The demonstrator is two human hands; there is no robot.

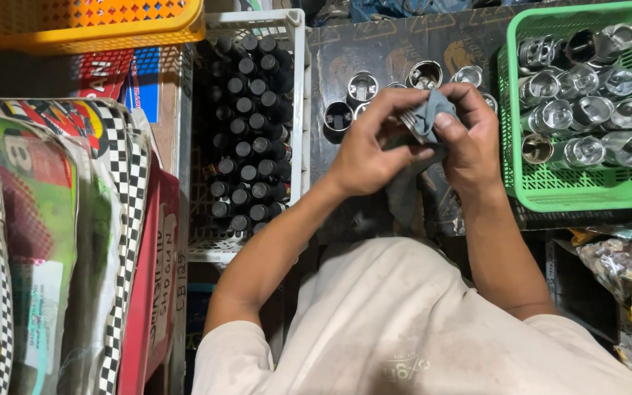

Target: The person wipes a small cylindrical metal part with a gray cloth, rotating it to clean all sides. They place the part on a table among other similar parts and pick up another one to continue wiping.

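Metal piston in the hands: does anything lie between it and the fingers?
Yes. A grey cloth is wrapped over the metal piston; the right hand presses it on through the cloth, while the left hand cups it from the other side.

Both hands meet over the dark worktop [374,51], the left hand [363,153] and right hand [469,143] gripping a grey cloth [427,117] around what may be a metal piston [409,117], between a green basket [587,194] of pistons and a white crate [298,110] of black bottles.
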